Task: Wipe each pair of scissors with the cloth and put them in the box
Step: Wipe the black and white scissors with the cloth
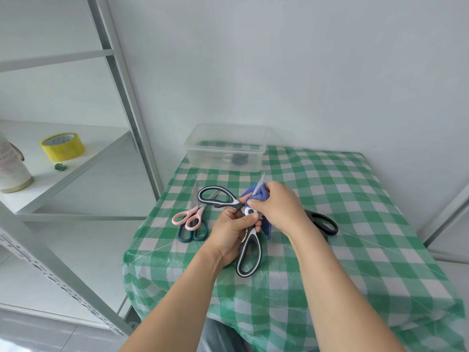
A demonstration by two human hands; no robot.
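The open scissors [250,237] are gripped near the pivot by the left hand [232,231], just above the table. The cloth [258,194] is pinched round one blade by the right hand [276,209]. Fingers could be cut if the blades were closed mid-wipe or the cloth slipped. The box [203,158] stands well beyond.

One box [224,153], clear plastic, holding a dark item too dim to count. Four pairs of scissors at the desk [330,189]: one black-and-white pair [250,246], one pink pair [189,217], one dark teal pair [193,233], one black pair [323,223]. One blue cloth [258,194]. One yellow tape roll [62,146]. Two hands: left hand [228,232], right hand [276,207].
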